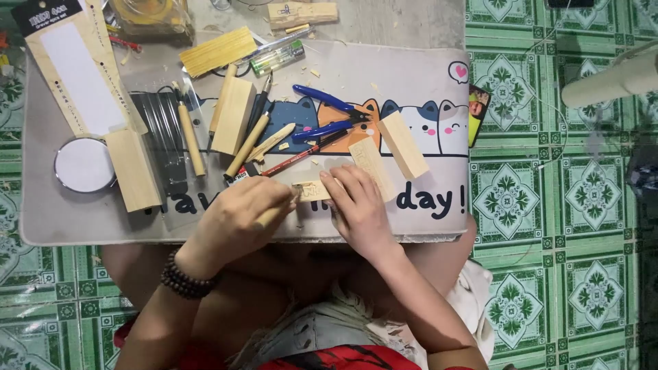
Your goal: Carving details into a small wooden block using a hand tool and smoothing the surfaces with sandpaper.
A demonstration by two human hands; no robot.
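— Hands?
— Left hand (240, 216) closed round a wooden-handled tool (273, 216); right hand (358, 205) pinning a small wood piece (312, 190) to the mat (425, 103).
— Packages?
— Long tan card pack (79, 68), white panel, black top label, far left.

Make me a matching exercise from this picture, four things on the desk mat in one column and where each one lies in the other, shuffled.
Things:
1. blue-handled pliers
2. round mirror
3. small wood piece
4. bundle of thin sticks

Places:
A. left edge of the mat
B. between the two hands
C. far side, near the mat's top edge
D. middle of the mat, on the cat picture

Pairs: 1-D, 2-A, 3-B, 4-C
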